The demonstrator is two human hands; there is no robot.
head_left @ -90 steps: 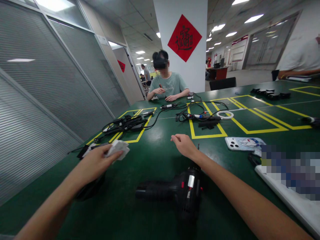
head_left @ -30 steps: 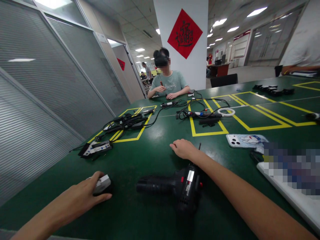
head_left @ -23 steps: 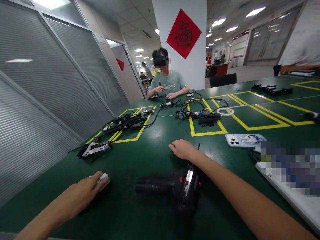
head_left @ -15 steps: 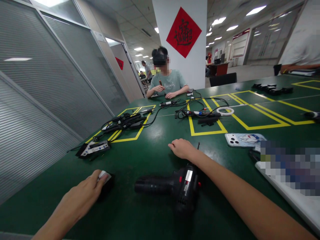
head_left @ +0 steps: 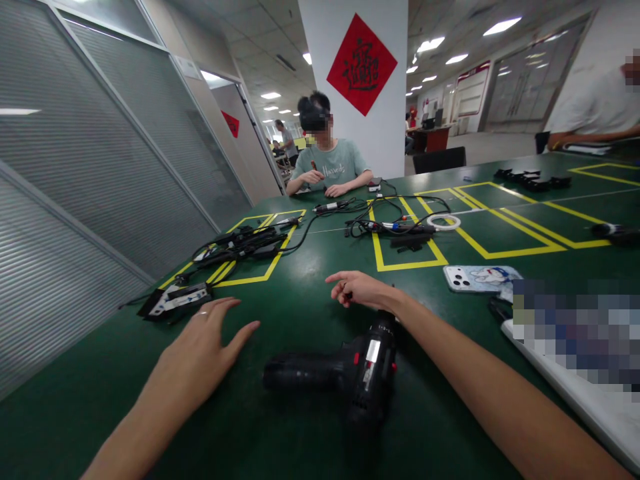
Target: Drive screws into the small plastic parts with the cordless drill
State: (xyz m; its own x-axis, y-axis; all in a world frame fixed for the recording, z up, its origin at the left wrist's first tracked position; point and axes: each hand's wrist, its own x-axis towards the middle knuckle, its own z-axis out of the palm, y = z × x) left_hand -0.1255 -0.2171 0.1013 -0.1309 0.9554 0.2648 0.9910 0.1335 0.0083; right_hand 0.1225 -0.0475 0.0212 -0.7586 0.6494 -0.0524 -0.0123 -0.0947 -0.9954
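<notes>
My left hand is empty, thumb and fingers apart; my right hand has curled fingers, contents unclear. The black plastic pistol-shaped power drill lies ungripped on the green table between my forearms, so I judge drilling paused; nothing shows as finished.

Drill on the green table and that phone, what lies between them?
In the head view, your right forearm crosses between the drill and the phone, with green tabletop beside it.
</notes>
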